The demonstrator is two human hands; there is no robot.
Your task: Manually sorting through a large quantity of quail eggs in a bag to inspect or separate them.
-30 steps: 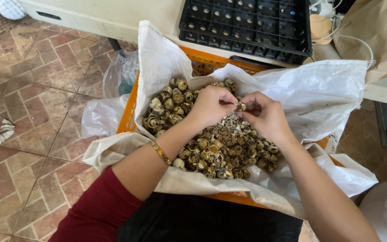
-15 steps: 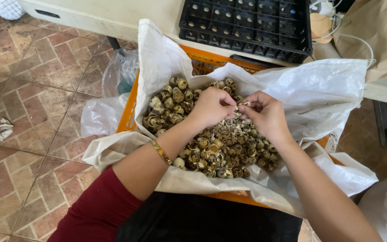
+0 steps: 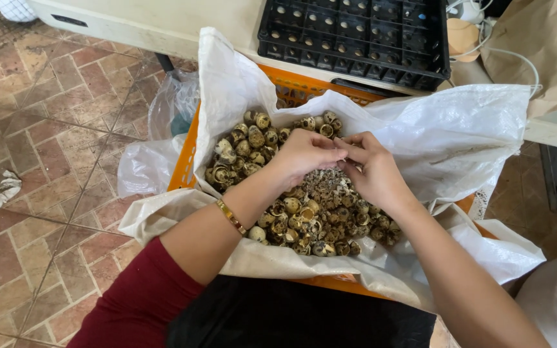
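A heap of small speckled quail eggs and broken shells [image 3: 291, 206] lies in a white woven sack [image 3: 459, 142] that lines an orange crate [image 3: 185, 164]. Over the middle of the heap my left hand [image 3: 304, 154] and my right hand [image 3: 372, 171] meet, fingertips pinched together on one small egg that the fingers mostly hide. A gold bracelet [image 3: 230, 217] sits on my left wrist, and a dark red sleeve covers my upper left arm.
A black plastic egg tray [image 3: 356, 35] rests on a pale counter behind the crate. A brown paper bag [image 3: 549, 51] stands at the upper right. Clear plastic bags [image 3: 162, 122] lie left of the crate on the tiled floor, with a crumpled tissue [image 3: 1, 191] further left.
Both hands stay together over the heap, the fingers working slightly at the small egg. Nothing else has moved.
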